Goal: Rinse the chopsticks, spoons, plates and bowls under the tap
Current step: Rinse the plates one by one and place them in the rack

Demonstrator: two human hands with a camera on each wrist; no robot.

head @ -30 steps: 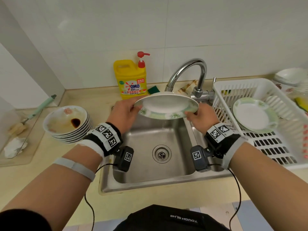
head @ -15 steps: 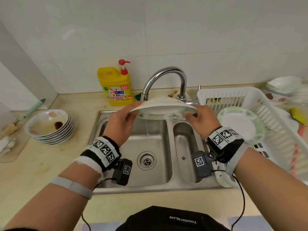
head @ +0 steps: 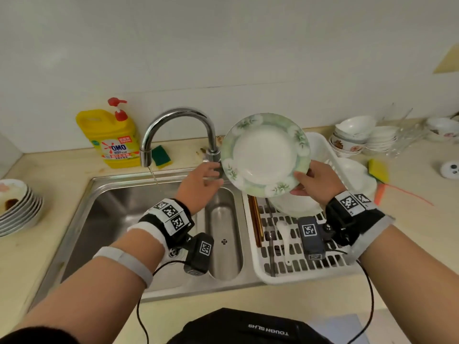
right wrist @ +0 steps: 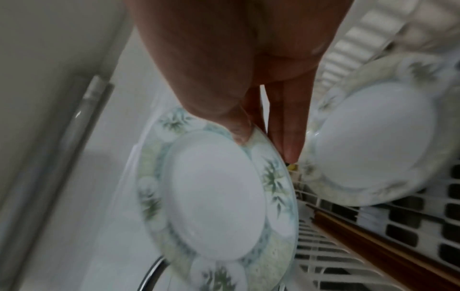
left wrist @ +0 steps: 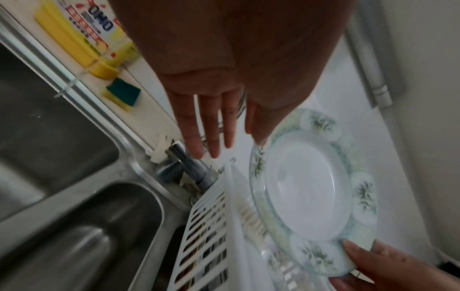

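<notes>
At nine o'clock in the head view a stack of dirty plates [head: 17, 207] sits on the counter [head: 62, 175], the top one stained with sauce. Behind the sink [head: 116, 219], toward eleven o'clock, stand a yellow soap bottle [head: 111, 142] and a green sponge [head: 161, 156], and a thin stream of water falls from the tap [head: 178, 130] into the basin. The left hand [head: 201, 184] reaches forward over the divider between the two basins, palm turned inward, fingers straight and slightly spread; it holds nothing, and its fingertips end just beside the tap's base and the plate's near edge, apart from the plate as the left wrist view shows it. The plate [head: 264, 155], white with a green leaf border, stands nearly upright at about one o'clock from that hand, its face toward the person, to the right of the tap and above the left end of the drying basket [head: 263, 271]. The right hand [head: 315, 182] pinches the plate's rim at its five o'clock edge, thumb on the front face and fingers behind, the wrist bent up from the forearm. Under this hand another clean plate [right wrist: 373, 141] leans inside the basket, with brown chopsticks [head: 255, 219] and a white spoon [head: 284, 234] lying on the basket floor. At two o'clock, stacked bowls [head: 357, 135] rest on the counter beyond the basket.
</notes>
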